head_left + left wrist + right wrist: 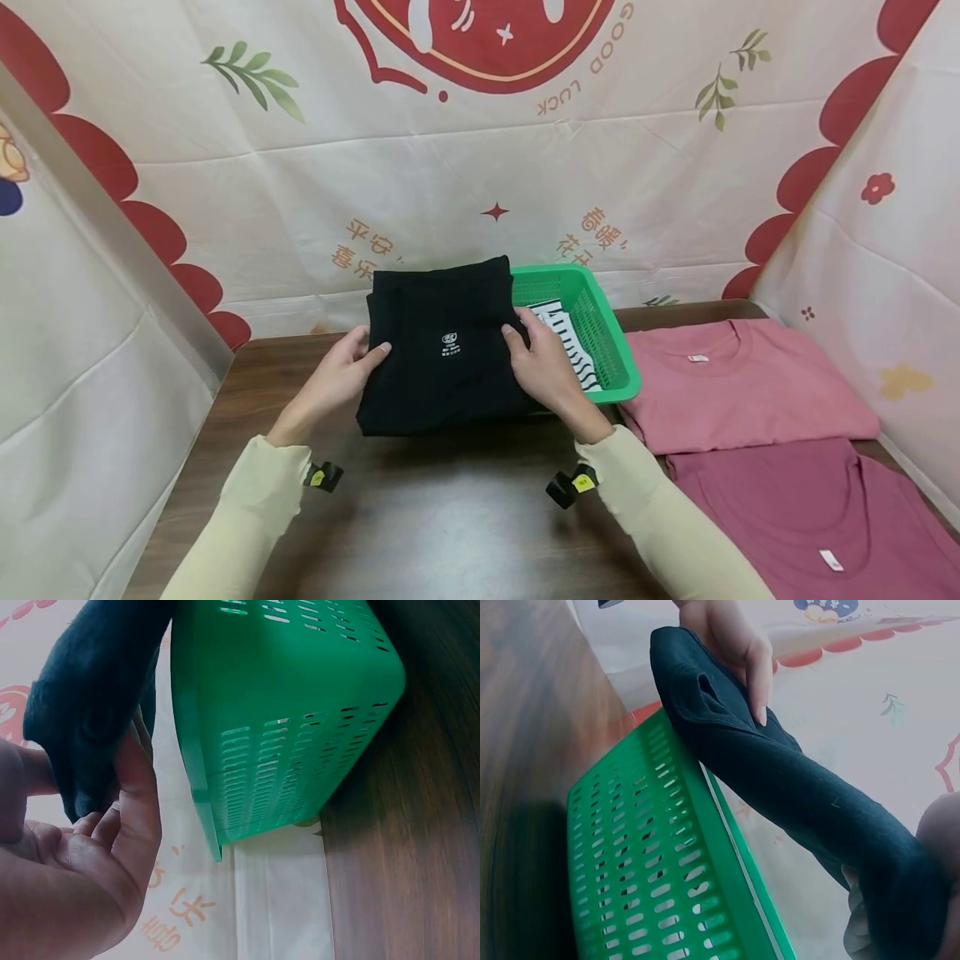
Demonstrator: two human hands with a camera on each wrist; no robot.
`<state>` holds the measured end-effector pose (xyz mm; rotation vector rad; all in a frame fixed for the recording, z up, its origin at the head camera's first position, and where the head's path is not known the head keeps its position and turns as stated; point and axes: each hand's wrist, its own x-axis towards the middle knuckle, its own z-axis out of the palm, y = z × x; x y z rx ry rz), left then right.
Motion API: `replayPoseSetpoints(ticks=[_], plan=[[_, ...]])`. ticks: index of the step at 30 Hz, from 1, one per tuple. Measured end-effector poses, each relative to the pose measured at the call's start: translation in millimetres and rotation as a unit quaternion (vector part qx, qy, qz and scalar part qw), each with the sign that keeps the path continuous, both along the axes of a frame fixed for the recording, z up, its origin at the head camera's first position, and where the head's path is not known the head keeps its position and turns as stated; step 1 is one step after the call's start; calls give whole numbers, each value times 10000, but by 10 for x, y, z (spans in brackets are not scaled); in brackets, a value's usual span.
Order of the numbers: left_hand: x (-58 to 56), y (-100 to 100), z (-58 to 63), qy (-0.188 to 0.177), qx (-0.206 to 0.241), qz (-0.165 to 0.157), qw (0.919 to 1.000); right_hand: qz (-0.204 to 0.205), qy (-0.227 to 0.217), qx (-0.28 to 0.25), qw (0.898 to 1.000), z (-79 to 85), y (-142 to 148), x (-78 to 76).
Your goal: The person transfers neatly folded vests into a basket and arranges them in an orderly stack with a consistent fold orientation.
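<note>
A folded black T-shirt with a small white print is held up by its two sides, over the left part of a green plastic basket. My left hand grips its left edge, thumb on top and fingers beneath. On the opposite edge, my right hand pinches the cloth the same way. The left wrist view shows the dark cloth between thumb and fingers, beside the basket wall. In the right wrist view the shirt's folded layers pass above the basket rim. Black-and-white striped clothing lies inside the basket.
Right of the basket lie a pink T-shirt and a darker mauve T-shirt, the mauve one nearer me. All stand on a dark wooden table. A printed white cloth hangs behind, with cloth walls at both sides.
</note>
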<state>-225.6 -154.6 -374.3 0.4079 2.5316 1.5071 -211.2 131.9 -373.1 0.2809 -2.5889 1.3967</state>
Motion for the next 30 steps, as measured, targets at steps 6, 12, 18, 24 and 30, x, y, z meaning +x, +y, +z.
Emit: replayPoseSetpoints(ticks=[6,12,18,24,30], plan=[[-11,64,-1,-20,58,-16,10000,17,-97,-34,9999,20,53,4],[-20,149,-14,-178,-27,82,9998,30,-99,15,9999,22,88,5],[-22,202,-20,-314,-144,82,9994,-14,-98,51,9999,0,148,-18],[-39,275,-31,-373,67,4,9993,-123,-58,116,9998,-3,204,-52],[-80,361,-37,-316,-234,136,9991,-175,-115,102,9997,-17,270,-98]])
